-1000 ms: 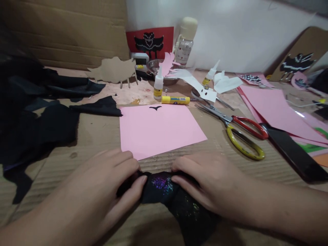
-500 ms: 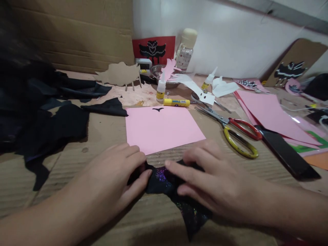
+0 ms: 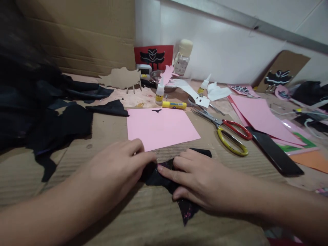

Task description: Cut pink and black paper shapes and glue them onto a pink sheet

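Note:
A piece of black glittery cloth [image 3: 188, 209] lies on the cardboard work surface [image 3: 128, 218], partly hidden under both hands. My left hand [image 3: 123, 167] has its fingers closed on the cloth's left end; its fingertips are partly hidden. My right hand [image 3: 197, 177] lies over the middle of the cloth, index finger stretched out and pressing near the left hand, thumb apart. Just beyond the hands is a pink sheet [image 3: 161, 131] with a small black curved shape [image 3: 157, 111] near its top edge.
Scissors [image 3: 217, 123] with red and yellow handles lie right of the sheet, beside a black phone [image 3: 276, 152] and pink papers [image 3: 271, 114]. A glue stick [image 3: 174, 105] and glue bottle [image 3: 160, 93] stand behind. Black cloth [image 3: 58, 126] is heaped left.
The view has shifted slightly. My right hand has moved left along the cloth, closer to my left hand, and the cloth's far right end now shows behind it. My left hand's fingers have shifted.

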Motion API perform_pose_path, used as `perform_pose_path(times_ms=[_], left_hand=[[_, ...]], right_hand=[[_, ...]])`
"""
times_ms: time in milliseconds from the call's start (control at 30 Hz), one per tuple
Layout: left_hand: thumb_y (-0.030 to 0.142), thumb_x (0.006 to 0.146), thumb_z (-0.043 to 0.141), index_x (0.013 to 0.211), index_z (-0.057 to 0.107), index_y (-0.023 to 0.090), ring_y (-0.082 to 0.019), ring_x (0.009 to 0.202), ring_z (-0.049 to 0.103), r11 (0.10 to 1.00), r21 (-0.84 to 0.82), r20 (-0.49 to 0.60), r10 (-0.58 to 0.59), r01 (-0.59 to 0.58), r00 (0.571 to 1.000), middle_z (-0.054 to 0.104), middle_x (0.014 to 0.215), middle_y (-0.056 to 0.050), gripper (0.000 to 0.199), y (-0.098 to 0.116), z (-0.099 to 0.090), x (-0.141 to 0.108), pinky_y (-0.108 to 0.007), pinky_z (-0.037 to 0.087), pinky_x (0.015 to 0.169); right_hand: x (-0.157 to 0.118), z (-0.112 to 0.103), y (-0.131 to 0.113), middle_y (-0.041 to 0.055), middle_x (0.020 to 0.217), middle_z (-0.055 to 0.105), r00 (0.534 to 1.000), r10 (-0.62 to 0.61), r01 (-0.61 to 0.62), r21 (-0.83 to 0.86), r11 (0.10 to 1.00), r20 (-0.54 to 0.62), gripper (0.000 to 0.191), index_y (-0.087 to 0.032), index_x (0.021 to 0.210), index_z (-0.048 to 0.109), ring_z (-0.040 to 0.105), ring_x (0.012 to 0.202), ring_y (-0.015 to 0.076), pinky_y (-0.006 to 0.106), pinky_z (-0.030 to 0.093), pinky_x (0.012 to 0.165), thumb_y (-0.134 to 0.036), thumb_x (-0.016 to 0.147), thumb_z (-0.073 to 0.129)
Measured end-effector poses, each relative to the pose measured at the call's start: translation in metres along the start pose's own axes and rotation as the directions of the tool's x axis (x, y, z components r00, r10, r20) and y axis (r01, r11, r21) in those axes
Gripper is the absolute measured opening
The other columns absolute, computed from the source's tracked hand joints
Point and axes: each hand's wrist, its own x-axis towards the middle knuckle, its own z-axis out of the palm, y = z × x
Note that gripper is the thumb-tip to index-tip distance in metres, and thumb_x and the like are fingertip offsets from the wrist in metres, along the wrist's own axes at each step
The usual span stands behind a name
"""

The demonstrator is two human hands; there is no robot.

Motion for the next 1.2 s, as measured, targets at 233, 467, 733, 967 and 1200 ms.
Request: perform_pose_path(times_ms=[233, 467, 733, 967, 1200], left_hand=[[0.006, 0.086, 0.048, 0.128, 0.073, 0.013, -0.027, 0.081, 0.067, 0.95, 0.234, 0.2, 0.161, -0.207, 0.966, 0.076, 0.1, -0.012, 0.049, 0.017, -0.005, -0.011, -0.041, 0.058, 0.074], [0.005, 0.091, 0.044, 0.13, 0.072, 0.006, -0.029, 0.078, 0.069, 0.923, 0.291, 0.148, 0.216, -0.251, 0.965, 0.076, 0.098, -0.015, 0.049, 0.016, -0.002, -0.012, -0.043, 0.059, 0.07], [0.005, 0.088, 0.047, 0.131, 0.071, 0.009, -0.027, 0.08, 0.069, 0.921, 0.306, 0.222, 0.179, -0.243, 0.959, 0.077, 0.098, -0.012, 0.049, 0.019, -0.002, -0.011, -0.04, 0.061, 0.072], [0.004, 0.082, 0.048, 0.128, 0.073, 0.008, -0.028, 0.082, 0.07, 0.881, 0.384, 0.219, 0.203, -0.276, 0.954, 0.078, 0.101, -0.015, 0.052, 0.021, -0.003, -0.014, -0.042, 0.062, 0.072], [0.013, 0.099, 0.041, 0.139, 0.069, 0.006, -0.032, 0.092, 0.073, 0.879, 0.373, 0.093, 0.284, -0.298, 0.954, 0.08, 0.109, -0.016, 0.049, 0.03, 0.001, -0.017, -0.049, 0.061, 0.083]], right_hand=[[-0.004, -0.006, 0.004, 0.0143, 0.103, 0.073, 1.0, 0.018, -0.019, -0.037, 0.999, -0.013, 0.057, -0.009, 0.149, 0.064, 0.062, 0.089, 0.0246, 0.036, 0.047, 0.079, -0.05, 0.111, 0.052], [-0.019, -0.011, 0.007, 0.0075, 0.074, 0.072, 0.998, 0.051, -0.057, -0.225, 0.973, -0.032, 0.05, -0.012, 0.133, 0.076, 0.059, 0.063, 0.0204, 0.034, 0.034, 0.061, -0.051, 0.111, 0.054], [-0.017, -0.001, 0.0, 0.0083, 0.083, 0.075, 1.0, 0.03, -0.029, -0.243, 0.97, -0.002, 0.07, -0.017, 0.151, 0.063, 0.067, 0.07, 0.0227, 0.035, 0.037, 0.063, -0.069, 0.105, 0.052], [-0.018, -0.003, -0.002, 0.0064, 0.08, 0.077, 0.999, 0.041, -0.038, -0.17, 0.985, 0.016, 0.064, -0.011, 0.145, 0.068, 0.066, 0.067, 0.0217, 0.036, 0.035, 0.062, -0.061, 0.107, 0.055], [-0.019, -0.005, -0.002, 0.0075, 0.077, 0.077, 0.997, 0.056, -0.045, -0.199, 0.979, 0.05, 0.068, -0.015, 0.153, 0.062, 0.065, 0.064, 0.0222, 0.035, 0.032, 0.06, -0.064, 0.106, 0.054]])
